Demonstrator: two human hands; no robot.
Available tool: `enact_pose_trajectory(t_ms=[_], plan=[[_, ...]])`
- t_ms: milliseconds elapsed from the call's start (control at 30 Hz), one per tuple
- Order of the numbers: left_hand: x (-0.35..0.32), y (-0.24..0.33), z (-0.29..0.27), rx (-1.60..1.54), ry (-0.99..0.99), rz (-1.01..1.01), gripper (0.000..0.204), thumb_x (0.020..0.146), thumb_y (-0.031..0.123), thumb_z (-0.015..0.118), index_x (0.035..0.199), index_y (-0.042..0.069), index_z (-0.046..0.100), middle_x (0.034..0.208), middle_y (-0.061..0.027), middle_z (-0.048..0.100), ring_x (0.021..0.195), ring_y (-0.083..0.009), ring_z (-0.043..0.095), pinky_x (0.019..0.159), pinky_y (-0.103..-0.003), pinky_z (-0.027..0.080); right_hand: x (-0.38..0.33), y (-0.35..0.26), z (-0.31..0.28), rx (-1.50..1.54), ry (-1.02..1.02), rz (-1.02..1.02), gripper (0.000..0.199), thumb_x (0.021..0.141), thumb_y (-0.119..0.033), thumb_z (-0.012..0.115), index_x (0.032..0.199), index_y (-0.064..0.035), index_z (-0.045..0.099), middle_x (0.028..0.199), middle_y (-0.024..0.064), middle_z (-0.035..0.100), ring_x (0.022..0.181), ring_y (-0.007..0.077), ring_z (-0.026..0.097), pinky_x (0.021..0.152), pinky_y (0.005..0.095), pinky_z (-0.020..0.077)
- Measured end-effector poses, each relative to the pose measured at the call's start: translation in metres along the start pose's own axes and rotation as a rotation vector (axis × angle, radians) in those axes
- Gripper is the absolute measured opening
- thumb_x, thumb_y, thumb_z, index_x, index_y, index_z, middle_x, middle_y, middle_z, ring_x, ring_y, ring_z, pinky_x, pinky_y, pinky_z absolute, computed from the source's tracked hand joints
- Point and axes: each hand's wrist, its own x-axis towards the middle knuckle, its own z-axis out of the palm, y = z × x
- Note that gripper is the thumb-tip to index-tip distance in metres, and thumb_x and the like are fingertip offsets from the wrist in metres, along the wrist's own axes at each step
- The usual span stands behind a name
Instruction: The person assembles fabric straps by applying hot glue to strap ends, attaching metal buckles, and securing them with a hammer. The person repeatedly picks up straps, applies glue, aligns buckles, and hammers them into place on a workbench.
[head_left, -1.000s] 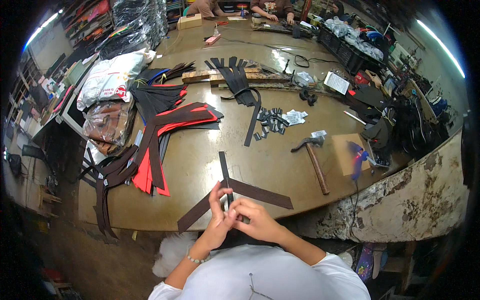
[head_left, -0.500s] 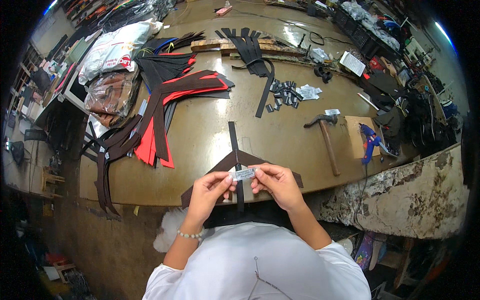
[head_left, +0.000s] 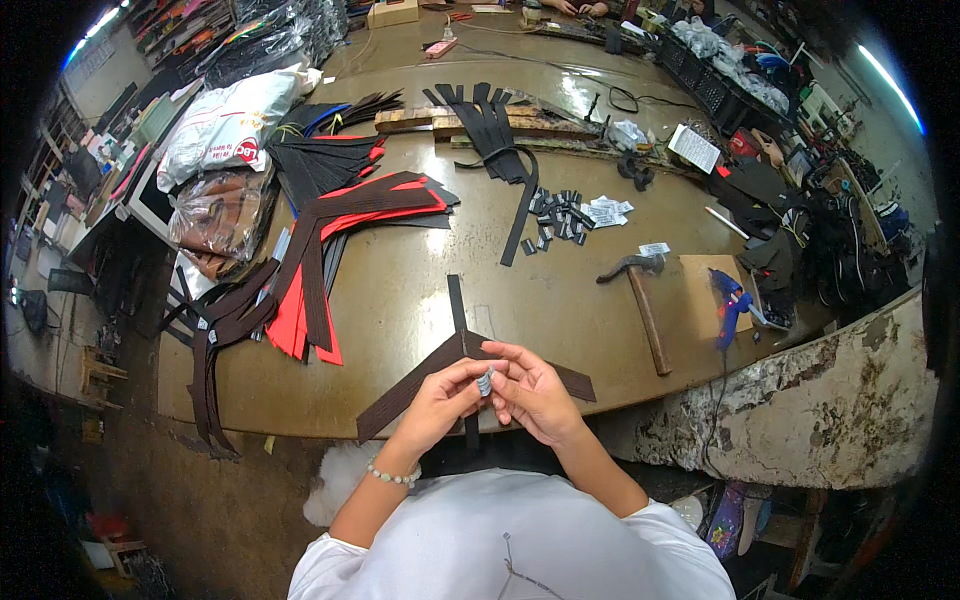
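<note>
A small white printed label (head_left: 485, 382) is bent between my hands above the near table edge. My left hand (head_left: 437, 405) pinches one side of it, and my right hand (head_left: 537, 400) closes on the other; their fingertips nearly meet. Beneath them lies a dark brown, ribbed V-shaped strip (head_left: 405, 388), its point facing away from me. A narrow black strap (head_left: 457, 302) runs lengthwise under the V's point, and my hands hide part of both. Farther off, several small black folded pieces (head_left: 558, 216) sit beside loose white labels (head_left: 607, 211).
To the right are a hammer (head_left: 650, 320) and a blue glue gun (head_left: 733, 308) on cardboard (head_left: 702, 272). Brown strips (head_left: 318, 250) over red ones (head_left: 290, 318), and a white plastic bag (head_left: 225, 125), occupy the left. Black straps (head_left: 490, 130) lie across wooden boards (head_left: 405, 120) farther back.
The label was stretched flat between both hands; now it is bent, and my hands have come closer together. The view has tilted up a little, showing another person's hands at the far end.
</note>
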Motion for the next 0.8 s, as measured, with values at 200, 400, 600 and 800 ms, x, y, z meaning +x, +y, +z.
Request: enact_pose_trajectory(t_ms=[200,400,600,800], plan=[[-0.006,0.005,-0.001,0.104,0.108,0.031,0.017,0.096,0.011,0.062,0.109,0.001,0.065,0.089,0.0019,0.063,0.071,-0.0038,0.052,0.062,-0.019,0.043,-0.001,0.0,0.001,-0.059,0.038,-0.035,0.048,0.093,-0.013,0.068,0.134,0.0025,0.048,0.107,0.0061,0.06,0.084,0.0109,0.061,0.07,0.0254,0.0554],[-0.013,0.026,0.012,0.66,0.359,0.248,0.017,0.092,0.013,0.067,0.098,-0.003,0.069,0.084,-0.006,0.068,0.066,-0.0065,0.055,0.058,-0.023,0.044,-0.005,-0.008,0.009,-0.396,0.042,-0.179,0.031,0.091,-0.004,0.068,0.119,0.0083,0.06,0.105,0.0099,0.063,0.094,0.0146,0.065,0.081,0.0276,0.058],[-0.01,0.036,0.014,0.651,0.362,0.298,0.019,0.092,0.014,0.067,0.101,-0.003,0.069,0.084,-0.0072,0.069,0.065,-0.0088,0.055,0.058,-0.024,0.045,-0.003,-0.021,0.015,-0.427,0.063,-0.168,0.024,0.091,-0.001,0.066,0.113,0.0099,0.062,0.103,0.0119,0.065,0.088,0.0167,0.068,0.077,0.0264,0.0597],[-0.009,0.034,0.016,0.532,0.357,0.262,0.019,0.092,0.013,0.067,0.1,-0.004,0.069,0.083,-0.0041,0.068,0.063,-0.005,0.051,0.056,-0.022,0.042,-0.001,-0.027,0.018,-0.417,0.049,-0.175,0.023,0.092,-0.004,0.066,0.111,0.0087,0.063,0.102,0.0123,0.065,0.084,0.0141,0.067,0.075,0.025,0.0586]])
